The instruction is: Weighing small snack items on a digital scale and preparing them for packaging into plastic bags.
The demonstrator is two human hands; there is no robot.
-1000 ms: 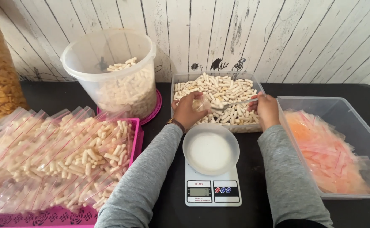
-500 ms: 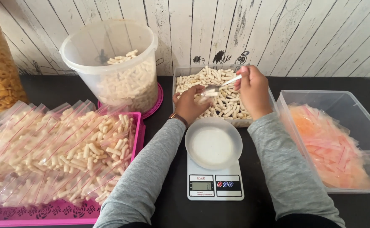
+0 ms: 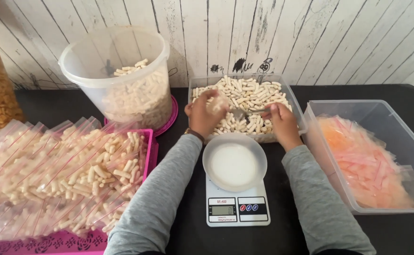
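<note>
- Pale, cream-coloured puffed snack sticks (image 3: 249, 92) are lying heaped in a clear rectangular tub (image 3: 194, 84) at the back of the black table (image 3: 287, 231), and both hands are working over it.
- The left hand (image 3: 202, 113) is closing around a small clear bag (image 3: 218, 103), pinching it just above the sticks; the bag is looking only partly filled.
- The right hand (image 3: 279, 118) is curling around the handle of a metal spoon (image 3: 245, 112), whose bowl is lying low among the sticks beside the bag.
- A white bowl (image 3: 234, 161) is sitting bare on a small white kitchen scale (image 3: 237, 208) just in front of the tub, so nothing is being weighed at this moment.
- Many filled, sealed bags (image 3: 60, 174) are piling up on a pink tray (image 3: 51, 241) to the left, which is suggesting a good deal of packing already done.
- Plenty is remaining, judging by the scene: the tub is well stocked, a round clear bucket (image 3: 117, 71) behind the tray is holding more sticks, and a large clear bin (image 3: 372, 156) on the right is holding a thick stack of unfilled bags.
</note>
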